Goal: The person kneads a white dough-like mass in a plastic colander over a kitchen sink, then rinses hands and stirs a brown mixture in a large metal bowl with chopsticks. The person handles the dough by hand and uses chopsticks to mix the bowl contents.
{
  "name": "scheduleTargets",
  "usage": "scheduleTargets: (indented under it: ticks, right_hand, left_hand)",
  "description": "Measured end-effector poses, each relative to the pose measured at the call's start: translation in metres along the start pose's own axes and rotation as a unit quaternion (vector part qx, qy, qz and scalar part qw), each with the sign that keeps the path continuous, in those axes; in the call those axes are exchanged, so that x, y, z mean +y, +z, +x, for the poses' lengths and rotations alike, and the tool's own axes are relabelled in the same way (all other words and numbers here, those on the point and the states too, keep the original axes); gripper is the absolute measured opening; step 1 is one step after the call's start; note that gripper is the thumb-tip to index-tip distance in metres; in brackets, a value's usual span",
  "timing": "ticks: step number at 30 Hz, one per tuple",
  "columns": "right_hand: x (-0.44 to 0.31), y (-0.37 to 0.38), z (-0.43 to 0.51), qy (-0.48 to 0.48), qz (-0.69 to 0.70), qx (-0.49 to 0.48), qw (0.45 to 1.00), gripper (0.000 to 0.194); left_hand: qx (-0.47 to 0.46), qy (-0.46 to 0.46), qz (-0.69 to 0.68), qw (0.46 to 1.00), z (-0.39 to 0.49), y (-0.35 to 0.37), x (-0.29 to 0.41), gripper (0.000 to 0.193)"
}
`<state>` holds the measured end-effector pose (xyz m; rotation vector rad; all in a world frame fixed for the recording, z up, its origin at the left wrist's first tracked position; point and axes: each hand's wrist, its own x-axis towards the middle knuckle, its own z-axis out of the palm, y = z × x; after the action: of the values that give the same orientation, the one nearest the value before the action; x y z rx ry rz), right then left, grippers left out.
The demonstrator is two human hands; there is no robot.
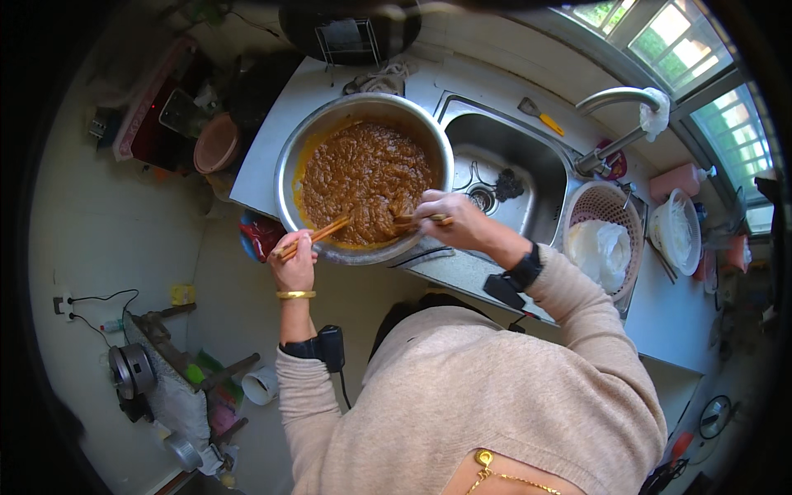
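Observation:
A large stainless steel basin holds a thick, lumpy reddish-brown mixture, with orange smears along its inner left wall. My left hand grips wooden chopsticks at the basin's lower left rim, their tips in the mixture. Over the lower right rim, my right hand is closed around more wooden chopsticks, their far ends sunk in the mixture. Pale residue, perhaps flour, marks the right fingers. How many sticks each hand holds is hard to tell.
Right of the basin is a steel sink with a dark scrubber inside and a curved faucet above. A pink colander holds a white plastic bag. A yellow-handled scraper lies behind the sink. A red bag sits below the basin's left side.

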<state>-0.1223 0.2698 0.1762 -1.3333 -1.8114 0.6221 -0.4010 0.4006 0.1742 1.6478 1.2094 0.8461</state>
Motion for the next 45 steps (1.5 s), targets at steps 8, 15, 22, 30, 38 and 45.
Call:
scheduleTargets:
  ticks: [8,15,22,30,38,45]
  right_hand:
    - [0.013,-0.005,0.011,0.07,0.079,0.018,0.994,0.011]
    - [0.017,0.001,0.007,0.142,-0.05,0.207,0.967,0.011]
    - [-0.015,0.022,0.014,0.165,-0.068,0.166,0.97,0.008]
    - [-0.036,0.058,0.044,0.117,-0.063,0.105,0.985,0.01]
    - [-0.049,0.049,0.042,0.175,-0.097,0.092,0.975,0.011]
    - [-0.036,0.042,0.036,0.204,-0.185,0.219,0.936,0.01]
  left_hand:
    - [-0.088,-0.041,-0.042,0.994,0.003,0.021,-0.006,0.017]
    - [-0.143,-0.038,-0.002,0.989,0.032,-0.012,-0.008,0.017]
    - [-0.237,-0.031,-0.038,0.97,0.062,-0.028,-0.027,0.018]
    - [-0.288,-0.014,-0.073,0.955,0.073,-0.04,-0.04,0.018]
    - [-0.276,-0.016,-0.075,0.958,0.071,-0.039,-0.04,0.018]
    - [-0.257,-0.016,-0.069,0.964,0.063,-0.036,-0.037,0.017]
